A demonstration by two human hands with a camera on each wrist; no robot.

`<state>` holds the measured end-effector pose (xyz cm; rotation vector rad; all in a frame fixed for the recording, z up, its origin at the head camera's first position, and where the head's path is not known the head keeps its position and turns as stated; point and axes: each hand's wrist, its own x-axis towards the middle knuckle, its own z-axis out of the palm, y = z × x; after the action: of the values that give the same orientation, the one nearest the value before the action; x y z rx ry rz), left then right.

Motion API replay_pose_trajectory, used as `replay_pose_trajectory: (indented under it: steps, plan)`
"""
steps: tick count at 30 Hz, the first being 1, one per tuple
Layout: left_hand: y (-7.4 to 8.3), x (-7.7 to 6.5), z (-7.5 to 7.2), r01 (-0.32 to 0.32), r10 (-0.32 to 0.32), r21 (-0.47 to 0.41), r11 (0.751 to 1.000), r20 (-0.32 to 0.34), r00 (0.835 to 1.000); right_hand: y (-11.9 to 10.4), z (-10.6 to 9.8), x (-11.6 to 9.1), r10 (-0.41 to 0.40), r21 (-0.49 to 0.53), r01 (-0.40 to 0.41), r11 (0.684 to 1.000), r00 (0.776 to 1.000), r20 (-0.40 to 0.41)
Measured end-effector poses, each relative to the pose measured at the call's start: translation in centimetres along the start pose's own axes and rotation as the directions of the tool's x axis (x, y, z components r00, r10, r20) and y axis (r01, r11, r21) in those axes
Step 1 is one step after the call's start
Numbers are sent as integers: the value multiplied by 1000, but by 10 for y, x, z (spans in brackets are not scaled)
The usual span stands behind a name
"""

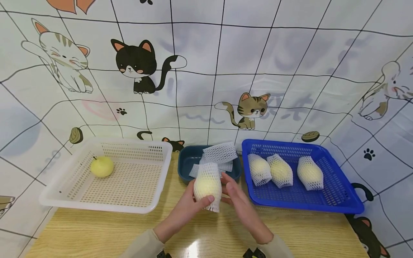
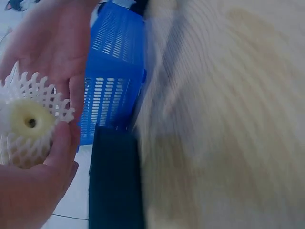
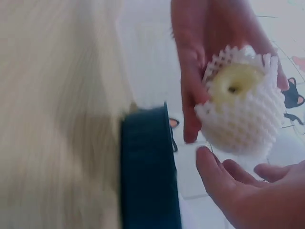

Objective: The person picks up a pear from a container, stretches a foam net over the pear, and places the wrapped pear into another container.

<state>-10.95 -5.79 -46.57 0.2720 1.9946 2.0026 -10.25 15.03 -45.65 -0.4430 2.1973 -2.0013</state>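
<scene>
My left hand (image 1: 188,206) holds a pale yellow pear (image 1: 207,186) wrapped in a white foam net, thumb across its near side. The net sticks out past the fruit at both ends. In the left wrist view the pear's hollow end (image 2: 32,119) shows through the net's open mouth. My right hand (image 1: 240,204) is beside the wrapped pear with its fingers spread; in the right wrist view a gap lies between its fingertips (image 3: 204,155) and the net. Behind the hands, a small dark teal basin (image 1: 185,163) contains loose foam nets (image 1: 221,152).
On the left, a white plastic basket (image 1: 138,208) contains one bare yellow pear (image 1: 101,166). A blue basket (image 1: 303,206) on the right has three net-wrapped pears (image 1: 280,171) in it. All stand on a wooden table (image 1: 106,233) against a cat-print cloth (image 1: 200,89).
</scene>
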Motion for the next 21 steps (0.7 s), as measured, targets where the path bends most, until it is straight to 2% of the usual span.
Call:
replay_pose_trajectory:
  steps: [3, 7, 10, 13, 19, 21]
  plan:
    - [1, 0, -1, -40, 38, 116, 992, 23, 999, 0, 3, 2, 87, 105, -93, 990, 995, 58]
    - [2, 2, -3, -106, 97, 240, 965, 48, 994, 2, 5, 4, 107, 203, -131, 970, 987, 122]
    - [3, 3, -4, -154, 150, 334, 930, 38, 988, 4, 8, 4, 113, 235, -143, 961, 984, 137]
    - [2, 3, -5, -167, 170, 426, 889, 32, 985, 5, 13, 6, 123, 231, -150, 961, 984, 126]
    - [6, 1, -5, -199, 158, 545, 814, 121, 980, 5, 17, 7, 177, 228, -194, 954, 980, 94]
    - [10, -1, -6, -199, 140, 595, 779, 144, 980, 6, 16, 8, 185, 237, -202, 950, 978, 92]
